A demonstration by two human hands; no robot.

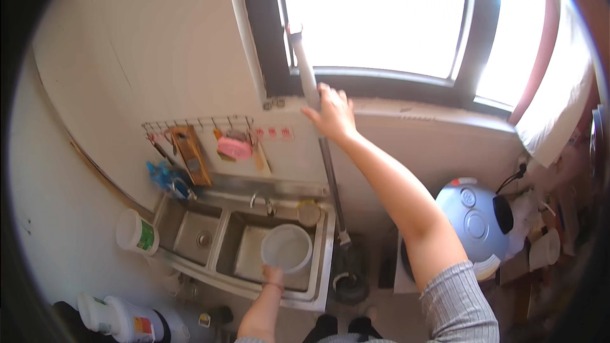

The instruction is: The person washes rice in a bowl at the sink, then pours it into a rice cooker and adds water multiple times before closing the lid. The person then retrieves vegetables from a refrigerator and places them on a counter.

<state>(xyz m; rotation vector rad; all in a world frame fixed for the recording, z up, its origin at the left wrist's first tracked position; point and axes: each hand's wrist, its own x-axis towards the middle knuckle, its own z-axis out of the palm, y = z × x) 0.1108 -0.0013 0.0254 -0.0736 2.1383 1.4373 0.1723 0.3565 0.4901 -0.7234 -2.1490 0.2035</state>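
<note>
My left hand [273,275] is at the near rim of a translucent plastic tub [287,247] and appears to grip it. The tub is in the right basin of a stainless steel double sink [321,267]. My right hand [336,112] is raised beside the windowsill, fingers spread, at a long pole. The pole has a white upper tube [305,66] and a grey metal lower shaft [330,171]. It passes between my thumb and fingers, though whether they touch it is unclear. Its lower end reaches a black item [350,271] on the floor.
A chrome faucet [262,202] rises behind the basins. A wall rack [200,122] holds a wooden grater [190,155] and a pink item [234,147]. White buckets [136,319] stand lower left. A blue-grey round-lidded appliance [472,221] is to the right, under the window [371,76].
</note>
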